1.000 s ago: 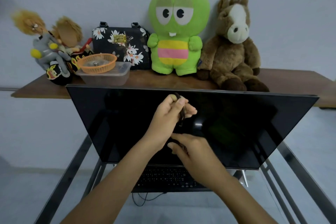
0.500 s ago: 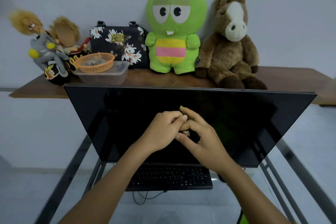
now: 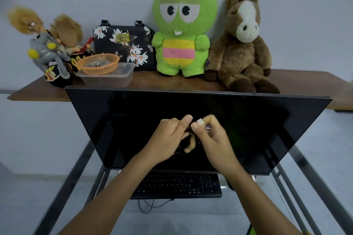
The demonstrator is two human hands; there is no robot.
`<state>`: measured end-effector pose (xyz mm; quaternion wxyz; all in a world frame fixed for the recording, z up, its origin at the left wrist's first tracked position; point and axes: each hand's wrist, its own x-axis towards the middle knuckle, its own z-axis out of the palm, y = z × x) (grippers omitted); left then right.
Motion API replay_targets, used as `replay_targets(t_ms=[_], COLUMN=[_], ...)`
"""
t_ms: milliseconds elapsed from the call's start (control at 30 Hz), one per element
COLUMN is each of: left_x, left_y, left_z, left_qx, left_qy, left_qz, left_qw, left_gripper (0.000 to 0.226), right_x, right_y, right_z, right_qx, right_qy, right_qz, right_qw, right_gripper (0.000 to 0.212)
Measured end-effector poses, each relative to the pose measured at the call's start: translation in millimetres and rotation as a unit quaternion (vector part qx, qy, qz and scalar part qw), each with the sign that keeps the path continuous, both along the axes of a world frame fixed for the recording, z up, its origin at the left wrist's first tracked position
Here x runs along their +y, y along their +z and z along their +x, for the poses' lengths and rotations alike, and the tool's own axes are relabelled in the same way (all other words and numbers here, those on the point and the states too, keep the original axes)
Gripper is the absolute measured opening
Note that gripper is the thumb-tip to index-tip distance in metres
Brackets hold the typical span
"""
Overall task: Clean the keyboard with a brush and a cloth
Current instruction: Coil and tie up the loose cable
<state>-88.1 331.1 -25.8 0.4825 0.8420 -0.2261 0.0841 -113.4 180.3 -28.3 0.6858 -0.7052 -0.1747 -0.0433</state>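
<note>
The keyboard (image 3: 176,184) is showing black with pale legends; the monitor (image 3: 198,131) is looking glossy black; the frog plush (image 3: 181,25) is wearing green with yellow and pink bands; the horse (image 3: 242,44) is showing brown, white-faced; the bag (image 3: 124,44) is black with white flowers; the basket (image 3: 98,64) is glowing orange.

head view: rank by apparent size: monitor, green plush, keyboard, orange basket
1. monitor, by far
2. green plush
3. keyboard; partly hidden by arms and monitor, so its place against the plush is unsure
4. orange basket
</note>
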Motion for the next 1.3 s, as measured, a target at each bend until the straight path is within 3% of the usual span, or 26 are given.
replay_targets(t_ms=[100,200,400,467,533,600,667,733,833,933,1000,1067,1200,1233,1300], left_x=[0.6,4.1,7.4,4.3,2.7,2.4,1.1,-4.1,-12.4,-22.7,-36.7,-58.0,-105.2,-115.8,-134.8], left_y=[-11.5,-18.6,-18.6,-20.7,-24.8,-30.3,-37.1,-40.3,-50.0,-68.3,-87.3,-110.4,-165.2,-179.7,-208.2], left_z=[1.4,1.5,4.2,3.8,6.3,10.4,14.5,14.3,14.6,15.0,14.6,12.4,6.8,6.0,4.6], left_qx=[0.041,0.001,-0.080,-0.106,-0.108,-0.074,-0.059,-0.023,0.057,0.145,0.189,0.215,0.274,0.294,0.333], left_qy=[-0.028,-0.011,0.030,0.030,0.033,0.035,0.024,0.010,-0.019,-0.049,-0.054,-0.055,-0.072,-0.076,-0.087], left_qz=[-0.026,0.024,0.197,0.208,0.205,0.178,0.141,0.091,0.017,-0.057,-0.073,-0.061,-0.028,-0.023,-0.007], left_qw=[0.998,1.000,0.977,0.972,0.972,0.981,0.988,0.996,0.998,0.987,0.978,0.973,0.959,0.953,0.939], left_gripper=[0.057,0.041,0.037,0.034,0.037,0.043,0.037,0.038,0.044,0.048,0.044,0.042,0.037,0.036,0.035], right_x=[3.7,1.7,-10.0,-14.0,-18.7,-21.8,-22.5,-25.9,-31.1,-37.9,-48.8,-63.9,-98.1,-108.6,-128.3], right_y=[-0.6,-1.4,-10.2,-11.3,-8.2,-7.1,-9.2,-17.4,-30.1,-47.9,-67.6,-92.1,-145.7,-158.8,-184.6], right_z=[4.7,7.6,7.0,9.4,12.0,10.5,6.3,3.9,1.5,-5.0,-8.2,-13.7,-25.6,-27.5,-28.7], right_qx=[0.057,0.030,0.027,0.038,0.094,0.168,0.191,0.162,0.078,0.009,0.013,0.051,0.192,0.209,0.239], right_qy=[-0.050,-0.081,-0.045,-0.051,-0.029,0.042,0.098,0.085,-0.017,-0.088,-0.146,-0.194,-0.244,-0.250,-0.261], right_qz=[0.075,-0.004,-0.234,-0.241,-0.175,-0.071,-0.022,-0.081,-0.189,-0.228,-0.241,-0.230,-0.124,-0.128,-0.160], right_qw=[0.994,0.996,0.971,0.969,0.980,0.982,0.976,0.980,0.979,0.970,0.959,0.952,0.942,0.937,0.922], right_gripper=[0.019,0.013,0.020,0.012,0.011,0.019,0.013,0.016,0.020,0.023,0.030,0.031,0.010,0.003,0.009])
